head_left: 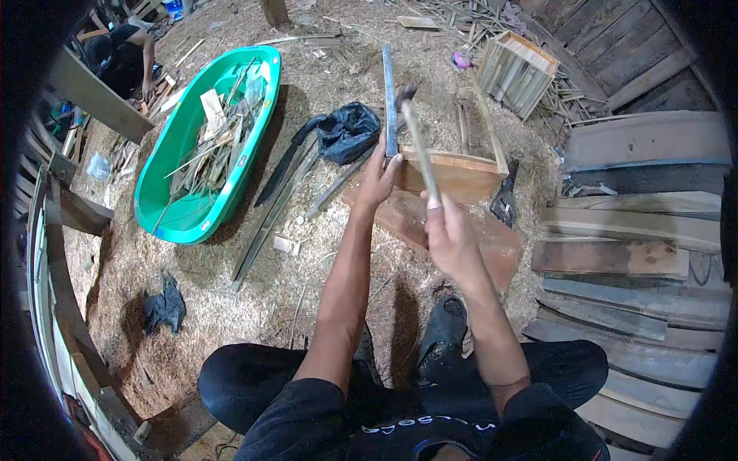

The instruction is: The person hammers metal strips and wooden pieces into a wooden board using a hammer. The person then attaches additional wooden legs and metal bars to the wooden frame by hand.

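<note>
Right hand (452, 237): fingers closed around the handle of a hammer (420, 146), its head raised beyond the hand. Left hand (375, 180): fingers pinching the near end of a narrow grey strip (390, 96), beside a wooden board (453, 170). Contact between strip and board cannot be confirmed. A reddish panel (480, 234) lies on the shaving-strewn floor (254, 315). Left of it, a black bag (348, 132) (crumpled) sits near a green tub (181, 219) holding wood scraps (219, 146).
</note>
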Demonstrator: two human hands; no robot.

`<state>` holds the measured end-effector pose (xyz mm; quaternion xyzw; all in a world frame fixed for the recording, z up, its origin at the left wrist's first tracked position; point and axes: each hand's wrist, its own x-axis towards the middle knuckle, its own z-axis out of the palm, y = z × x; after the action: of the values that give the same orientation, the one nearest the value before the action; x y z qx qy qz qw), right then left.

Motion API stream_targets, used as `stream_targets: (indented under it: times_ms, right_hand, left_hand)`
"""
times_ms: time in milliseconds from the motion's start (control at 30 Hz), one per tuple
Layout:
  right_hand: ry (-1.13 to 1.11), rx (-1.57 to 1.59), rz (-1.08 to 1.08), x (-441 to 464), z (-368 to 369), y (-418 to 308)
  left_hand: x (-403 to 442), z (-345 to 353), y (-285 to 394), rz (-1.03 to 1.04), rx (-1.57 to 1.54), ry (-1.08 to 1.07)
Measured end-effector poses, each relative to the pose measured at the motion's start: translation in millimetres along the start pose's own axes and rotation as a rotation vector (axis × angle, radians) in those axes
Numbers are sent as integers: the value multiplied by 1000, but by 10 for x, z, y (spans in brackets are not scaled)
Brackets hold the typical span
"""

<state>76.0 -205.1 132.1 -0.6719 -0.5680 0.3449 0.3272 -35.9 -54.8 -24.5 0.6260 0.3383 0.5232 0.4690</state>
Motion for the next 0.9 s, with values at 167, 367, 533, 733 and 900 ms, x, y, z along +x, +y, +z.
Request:
stream_targets:
  times_ms: [167, 367, 533, 733, 900]
  right_hand:
    - [26, 64, 26, -11, -96, -194]
    - [-7, -38, -40, 59, -43, 39]
    - [19, -10, -30, -18, 39, 24]
    - [31, 16, -88, -85, 28, -125]
    - [26, -56, -71, 1, 34, 64]
  left_hand:
    - [45, 2, 37, 1, 14, 1]
    - [60, 24, 40, 12, -28, 0]
    - [35, 13, -80, -55, -78, -13]
    - [-1, 47, -113, -7, -1, 56]
    - [37, -14, -4, 74, 82, -27]
